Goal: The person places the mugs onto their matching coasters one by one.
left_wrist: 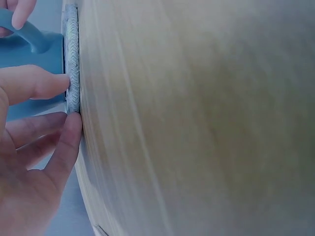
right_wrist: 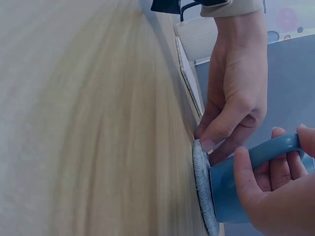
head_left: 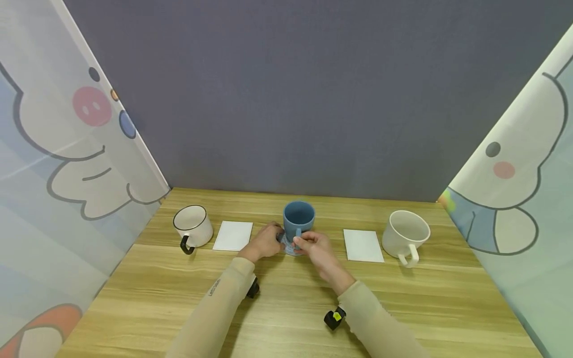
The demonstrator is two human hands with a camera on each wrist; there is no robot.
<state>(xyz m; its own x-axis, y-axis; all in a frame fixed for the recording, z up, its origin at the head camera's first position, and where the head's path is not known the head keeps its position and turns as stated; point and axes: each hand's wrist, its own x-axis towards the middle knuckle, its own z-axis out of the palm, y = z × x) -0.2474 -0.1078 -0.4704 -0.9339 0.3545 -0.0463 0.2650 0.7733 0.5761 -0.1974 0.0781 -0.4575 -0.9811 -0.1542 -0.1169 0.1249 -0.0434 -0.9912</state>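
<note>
At the far left, a pale panel point(head_left: 27, 209) printed with a pink-snouted cartoon animal borders the wooden tabletop point(head_left: 286, 318). Nearest it stands a white mug point(head_left: 202, 232) with a black rim and a black handle pointing toward the person, and just beside that lies a white square point(head_left: 234, 235). Next comes the left hand point(head_left: 267, 240), its arm in a beige sleeve point(head_left: 219, 298) with dark lettering; thumb and fingers pinch the edge of a round, grey-blue woven coaster point(left_wrist: 72, 54). The blue mug point(head_left: 290, 228) stands upright at the middle of the tabletop, its base against the coaster's upper face and its handle toward the person. The right hand point(head_left: 319, 250) grips that handle, fingers curled around it, close beside the left hand. A black device point(head_left: 334, 318) with a yellow mark sits at the right wrist. Further right lies a second white square point(head_left: 363, 245), and near it an upright cream mug point(head_left: 395, 242), handle also toward the person. Another cartoon panel point(head_left: 524, 144) closes the right side, while a dark grey backdrop point(head_left: 286, 99) rises behind everything.
</note>
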